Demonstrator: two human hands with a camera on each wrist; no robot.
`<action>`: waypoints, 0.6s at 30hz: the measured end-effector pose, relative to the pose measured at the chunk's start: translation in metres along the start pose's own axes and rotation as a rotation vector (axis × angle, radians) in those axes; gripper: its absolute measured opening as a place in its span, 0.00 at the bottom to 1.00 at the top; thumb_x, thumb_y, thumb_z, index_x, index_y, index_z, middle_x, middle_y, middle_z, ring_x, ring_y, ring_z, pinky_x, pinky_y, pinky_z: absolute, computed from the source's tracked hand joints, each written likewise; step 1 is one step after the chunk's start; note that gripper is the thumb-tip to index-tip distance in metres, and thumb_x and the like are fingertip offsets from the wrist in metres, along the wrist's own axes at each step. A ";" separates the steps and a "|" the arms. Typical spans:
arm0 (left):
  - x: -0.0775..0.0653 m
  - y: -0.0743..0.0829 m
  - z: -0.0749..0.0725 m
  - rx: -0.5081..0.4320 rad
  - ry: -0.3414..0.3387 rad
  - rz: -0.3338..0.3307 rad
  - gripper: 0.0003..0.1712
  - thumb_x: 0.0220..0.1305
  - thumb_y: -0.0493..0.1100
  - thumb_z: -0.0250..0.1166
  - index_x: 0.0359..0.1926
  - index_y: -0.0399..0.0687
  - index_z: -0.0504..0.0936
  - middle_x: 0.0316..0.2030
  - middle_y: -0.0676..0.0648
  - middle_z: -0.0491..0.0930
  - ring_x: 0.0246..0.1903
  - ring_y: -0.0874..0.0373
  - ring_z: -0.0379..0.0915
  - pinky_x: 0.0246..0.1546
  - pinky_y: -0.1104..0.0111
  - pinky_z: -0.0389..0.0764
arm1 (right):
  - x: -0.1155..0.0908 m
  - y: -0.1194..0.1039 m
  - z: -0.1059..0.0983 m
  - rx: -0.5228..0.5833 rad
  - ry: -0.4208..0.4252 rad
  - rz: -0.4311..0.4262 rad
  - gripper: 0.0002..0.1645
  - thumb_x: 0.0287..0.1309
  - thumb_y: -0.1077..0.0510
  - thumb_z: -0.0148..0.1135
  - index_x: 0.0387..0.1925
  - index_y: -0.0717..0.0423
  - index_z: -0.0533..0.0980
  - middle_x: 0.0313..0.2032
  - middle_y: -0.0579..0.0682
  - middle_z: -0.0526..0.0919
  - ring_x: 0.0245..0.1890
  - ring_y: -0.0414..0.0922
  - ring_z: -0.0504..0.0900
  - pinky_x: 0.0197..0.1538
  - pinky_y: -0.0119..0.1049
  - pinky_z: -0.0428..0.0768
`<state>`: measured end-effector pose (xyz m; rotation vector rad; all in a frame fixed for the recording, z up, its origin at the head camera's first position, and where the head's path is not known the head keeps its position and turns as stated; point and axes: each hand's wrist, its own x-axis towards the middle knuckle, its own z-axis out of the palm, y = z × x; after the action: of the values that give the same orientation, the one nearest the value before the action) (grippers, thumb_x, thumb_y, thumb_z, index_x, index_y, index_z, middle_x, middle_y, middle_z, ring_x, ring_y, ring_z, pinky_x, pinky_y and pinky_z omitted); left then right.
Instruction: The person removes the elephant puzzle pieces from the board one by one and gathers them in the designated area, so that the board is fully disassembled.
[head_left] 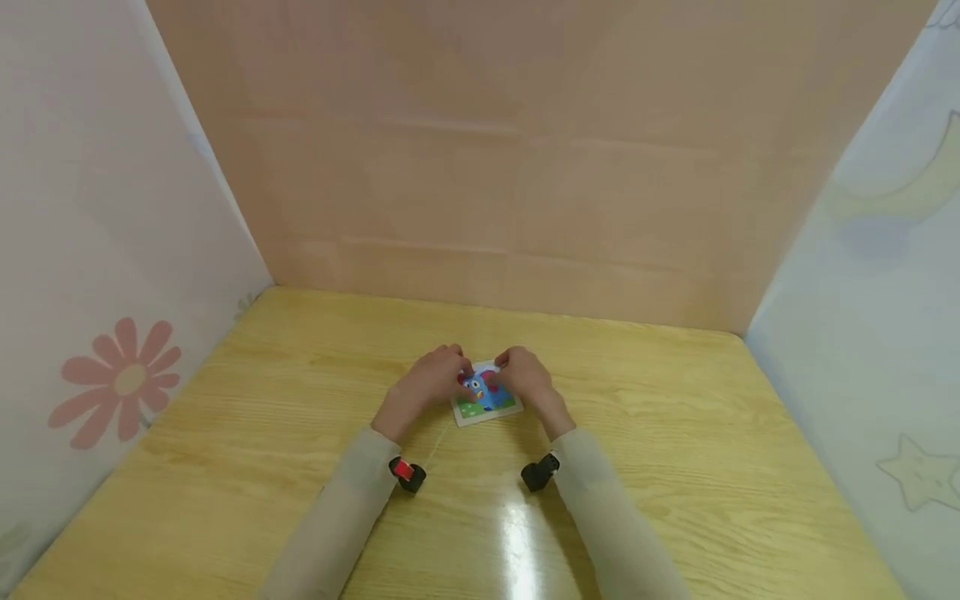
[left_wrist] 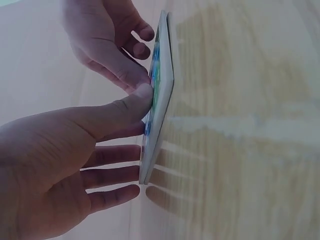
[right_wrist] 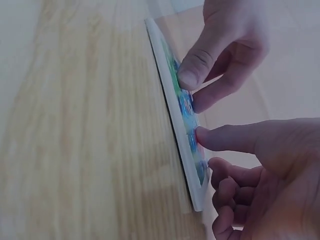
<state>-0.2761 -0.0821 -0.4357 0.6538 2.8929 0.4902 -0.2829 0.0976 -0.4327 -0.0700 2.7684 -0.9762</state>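
A small flat picture board with a pale border lies on the wooden table. Its picture shows a blue cartoon animal with pink-red ears on green ground. My left hand is at its left side. In the left wrist view, that thumb presses on the picture while the other fingers stretch out straight and spread along the far edge. From the right, my right hand reaches over the board. Its thumb touches the picture in the right wrist view, with the forefinger at the far edge and the remaining fingers loosely bent.
The wooden table reaches back to a tan wall panel. Pale printed panels stand on both sides, with a flower on the left one. Black camera mounts sit at both wrists, over light sleeves.
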 end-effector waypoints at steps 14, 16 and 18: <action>0.002 -0.001 -0.001 -0.051 -0.045 -0.019 0.23 0.57 0.52 0.74 0.51 0.45 0.86 0.45 0.49 0.78 0.42 0.56 0.70 0.49 0.62 0.77 | 0.007 0.007 0.001 0.077 -0.045 -0.018 0.22 0.56 0.57 0.70 0.50 0.65 0.78 0.50 0.58 0.82 0.47 0.52 0.79 0.57 0.47 0.79; 0.002 0.001 -0.002 -0.059 -0.046 -0.018 0.23 0.57 0.51 0.74 0.51 0.44 0.86 0.45 0.49 0.78 0.42 0.55 0.71 0.50 0.61 0.77 | 0.004 0.005 0.000 0.031 -0.020 -0.005 0.23 0.56 0.55 0.71 0.50 0.64 0.78 0.49 0.57 0.83 0.46 0.51 0.80 0.55 0.47 0.79; 0.002 0.002 -0.003 -0.060 -0.045 -0.023 0.23 0.57 0.51 0.74 0.51 0.44 0.86 0.44 0.49 0.78 0.41 0.55 0.71 0.49 0.61 0.77 | 0.002 0.003 -0.001 -0.015 -0.002 0.011 0.24 0.55 0.54 0.72 0.50 0.63 0.78 0.48 0.56 0.84 0.44 0.50 0.80 0.54 0.47 0.80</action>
<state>-0.2778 -0.0797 -0.4325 0.6148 2.8281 0.5490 -0.2846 0.1008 -0.4339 -0.0578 2.7720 -0.9522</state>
